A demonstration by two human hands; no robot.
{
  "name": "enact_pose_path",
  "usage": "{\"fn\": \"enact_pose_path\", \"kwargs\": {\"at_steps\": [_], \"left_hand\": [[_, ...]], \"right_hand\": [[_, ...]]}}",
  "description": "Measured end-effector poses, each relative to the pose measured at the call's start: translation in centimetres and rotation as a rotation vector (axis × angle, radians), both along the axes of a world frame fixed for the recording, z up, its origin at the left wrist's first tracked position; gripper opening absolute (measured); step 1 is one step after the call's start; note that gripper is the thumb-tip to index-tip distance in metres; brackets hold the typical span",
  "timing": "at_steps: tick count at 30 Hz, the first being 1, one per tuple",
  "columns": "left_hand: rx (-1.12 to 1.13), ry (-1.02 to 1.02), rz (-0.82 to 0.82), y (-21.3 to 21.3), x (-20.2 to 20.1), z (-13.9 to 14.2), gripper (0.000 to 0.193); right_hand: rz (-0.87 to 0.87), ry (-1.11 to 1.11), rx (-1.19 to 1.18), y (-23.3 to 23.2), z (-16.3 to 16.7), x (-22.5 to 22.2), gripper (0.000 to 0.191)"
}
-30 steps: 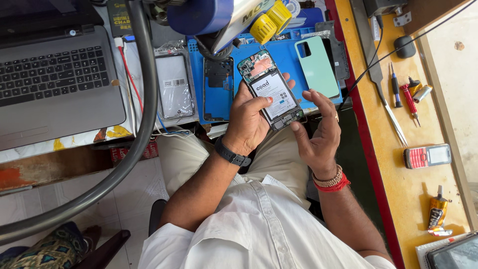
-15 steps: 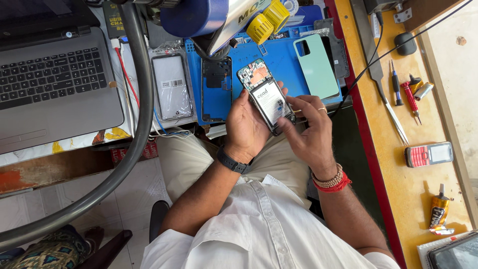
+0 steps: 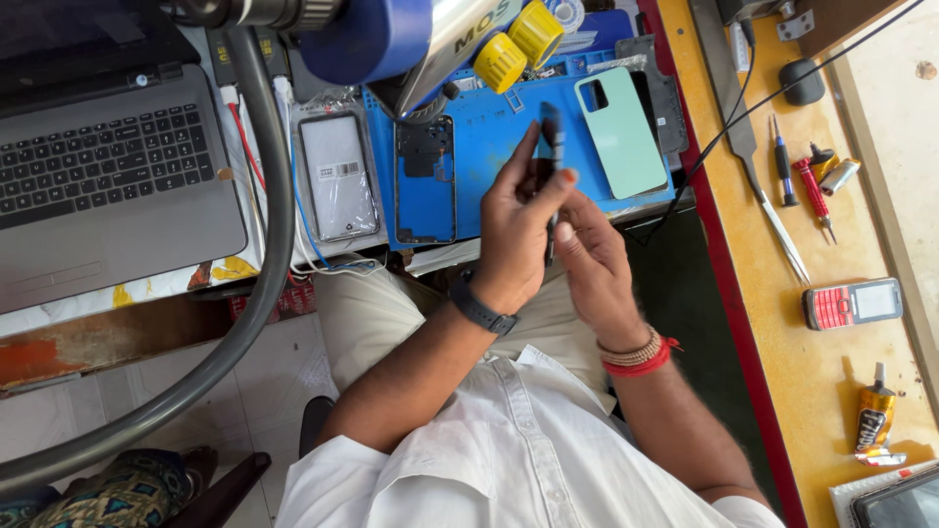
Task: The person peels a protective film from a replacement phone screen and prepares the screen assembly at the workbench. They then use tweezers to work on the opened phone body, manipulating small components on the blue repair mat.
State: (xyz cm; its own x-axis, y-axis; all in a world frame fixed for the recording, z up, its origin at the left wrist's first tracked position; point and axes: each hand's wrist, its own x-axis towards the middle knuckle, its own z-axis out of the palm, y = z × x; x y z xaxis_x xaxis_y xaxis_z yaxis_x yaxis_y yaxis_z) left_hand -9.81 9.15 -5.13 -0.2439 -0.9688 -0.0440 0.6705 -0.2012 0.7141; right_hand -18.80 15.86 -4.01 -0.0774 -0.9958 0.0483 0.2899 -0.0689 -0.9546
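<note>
My left hand (image 3: 516,227), with a dark watch on its wrist, grips an opened smartphone (image 3: 551,147) turned edge-on, so only its thin dark side shows. My right hand (image 3: 593,262), with red and beaded bands at the wrist, touches the phone's lower end from the right. Both hands hover over my lap, at the near edge of a blue work mat (image 3: 494,112). On the mat lie a mint-green back cover (image 3: 621,132) and a bare phone frame (image 3: 425,181).
A packaged screen (image 3: 337,176) lies left of the mat, and a grey laptop (image 3: 108,186) further left. A thick black hose (image 3: 266,284) curves down. The yellow bench holds screwdrivers (image 3: 810,174), tweezers (image 3: 782,230), a red keypad phone (image 3: 851,303) and a glue tube (image 3: 873,420).
The phone has been rotated from face-up, with its insides showing, to edge-on. My right hand has closed in on its lower end.
</note>
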Motion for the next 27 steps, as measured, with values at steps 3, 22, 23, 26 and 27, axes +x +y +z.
{"fn": "enact_pose_path", "kwargs": {"at_steps": [3, 22, 23, 26, 27], "left_hand": [[-0.135, -0.533, 0.125, -0.7, -1.0, 0.9, 0.075], [-0.271, -0.218, 0.02, 0.0, 1.1, -0.2, 0.067], [-0.252, -0.165, 0.0, 0.3, 1.7, -0.2, 0.067], [-0.191, 0.008, -0.045, 1.4, 3.3, -0.3, 0.065], [-0.17, 0.068, -0.058, 1.7, 3.8, -0.3, 0.064]], "right_hand": [[0.001, -0.305, 0.036, 0.0, -1.0, 0.0, 0.052], [-0.119, -0.662, 0.081, -0.9, -2.8, -1.1, 0.046], [-0.102, -0.693, 0.098, -1.0, -2.7, -1.2, 0.047], [-0.075, -0.772, 0.131, -1.1, -2.6, -1.7, 0.051], [-0.076, -0.792, 0.133, -1.2, -2.6, -1.8, 0.052]]}}
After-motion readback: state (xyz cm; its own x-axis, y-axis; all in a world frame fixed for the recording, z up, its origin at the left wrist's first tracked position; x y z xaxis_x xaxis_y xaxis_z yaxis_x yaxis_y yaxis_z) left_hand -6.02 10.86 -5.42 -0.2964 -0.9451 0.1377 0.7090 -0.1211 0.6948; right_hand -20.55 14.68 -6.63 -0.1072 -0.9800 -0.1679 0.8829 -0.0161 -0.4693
